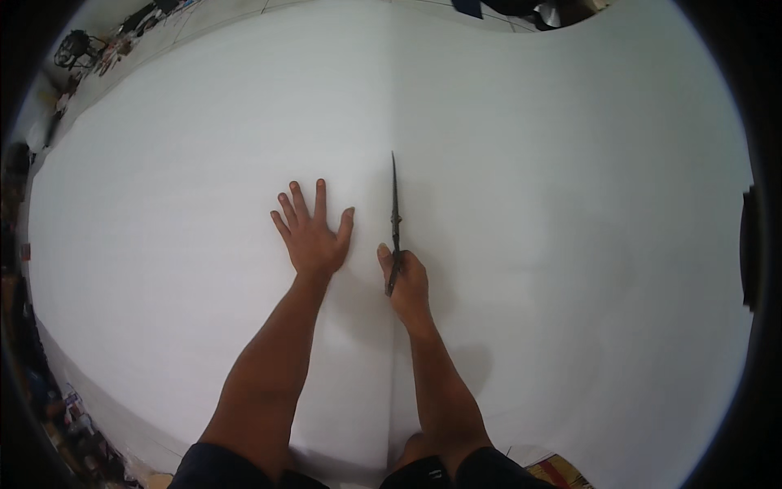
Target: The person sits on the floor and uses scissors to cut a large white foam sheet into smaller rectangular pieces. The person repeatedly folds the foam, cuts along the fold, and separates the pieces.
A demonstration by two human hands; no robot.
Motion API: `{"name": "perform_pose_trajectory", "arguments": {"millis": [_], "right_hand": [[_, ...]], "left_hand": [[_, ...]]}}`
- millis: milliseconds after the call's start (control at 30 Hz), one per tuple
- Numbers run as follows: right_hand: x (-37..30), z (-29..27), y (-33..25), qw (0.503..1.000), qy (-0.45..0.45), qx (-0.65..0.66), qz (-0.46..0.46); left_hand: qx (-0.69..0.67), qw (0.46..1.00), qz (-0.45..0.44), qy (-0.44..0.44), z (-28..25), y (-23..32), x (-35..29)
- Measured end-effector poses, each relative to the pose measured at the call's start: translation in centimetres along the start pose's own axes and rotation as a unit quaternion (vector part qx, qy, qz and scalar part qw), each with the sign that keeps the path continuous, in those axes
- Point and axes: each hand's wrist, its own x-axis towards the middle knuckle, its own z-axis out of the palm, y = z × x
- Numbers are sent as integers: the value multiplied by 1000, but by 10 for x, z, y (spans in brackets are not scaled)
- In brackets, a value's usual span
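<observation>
Forearms reach in from six o'clock, the left one (265,375) leaning toward eleven and the right one (444,379) slightly so, out of dark sleeves (216,469) at the lower edge. A red and yellow patterned piece (562,471) peeks out at five o'clock. Close to the centre, the right hand (410,277) is wrapped around the handles of dark scissors (396,222), its thumb along the left side. The scissors stand just right of the left hand, tip toward twelve, seen nearly edge-on, so I cannot tell how far the blades part. The left hand (314,243) lies palm down with its fingers spread wide, on a broad white sheet (187,155). A straight line (391,359) runs through the sheet from six to twelve, beneath the scissors; whether fold or cut, I cannot tell. Farther out, a dark object (749,248) sits at three o'clock, blurred small items (81,424) crowd the rim from eight to ten, a dark fan-like thing (75,49) stands at ten, and pale tiled floor (236,10) shows toward eleven.
</observation>
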Motion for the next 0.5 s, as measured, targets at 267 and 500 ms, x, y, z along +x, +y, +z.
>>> {"name": "perform_pose_trajectory", "arguments": {"millis": [267, 500], "right_hand": [[113, 21, -66, 992, -28, 117, 36], [194, 35, -82, 996, -17, 88, 11]], "left_hand": [[-11, 999, -5, -53, -10, -17, 3], [-17, 996, -18, -82, 8, -17, 28]]}}
